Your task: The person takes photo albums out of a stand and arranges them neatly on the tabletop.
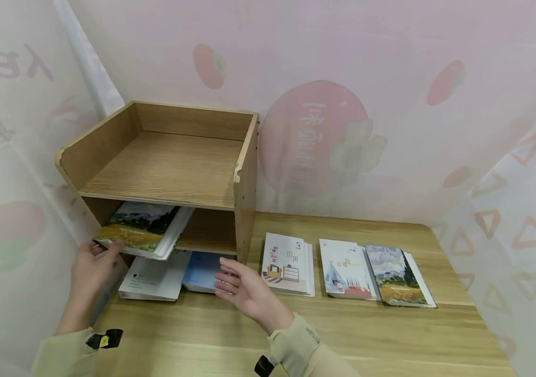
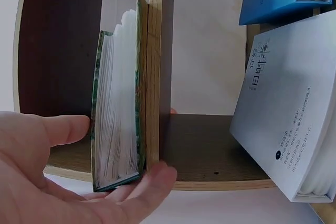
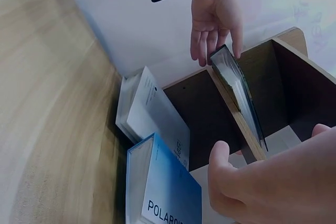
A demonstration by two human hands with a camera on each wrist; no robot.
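Note:
My left hand [image 1: 90,272] pinches the near left corner of a photo album [image 1: 138,225] with a landscape painting on its cover. The thumb lies on the cover and the fingers pass beneath. The album rests on the middle shelf of a wooden rack [image 1: 164,173], its front edge overhanging slightly. In the left wrist view, its white page edges [image 2: 118,108] show between green covers. Beside the rack's front right side, my right hand [image 1: 254,298] holds nothing, its fingers loosely extended. Under the middle shelf lie a white album [image 1: 155,277] and a blue album [image 1: 208,269].
On the table [image 1: 390,335] right of the rack lie a white album with a room drawing [image 1: 287,264], a white album with a tent drawing [image 1: 345,269] and another landscape-cover album [image 1: 396,277]. A printed curtain [image 1: 320,63] hangs behind and at both sides.

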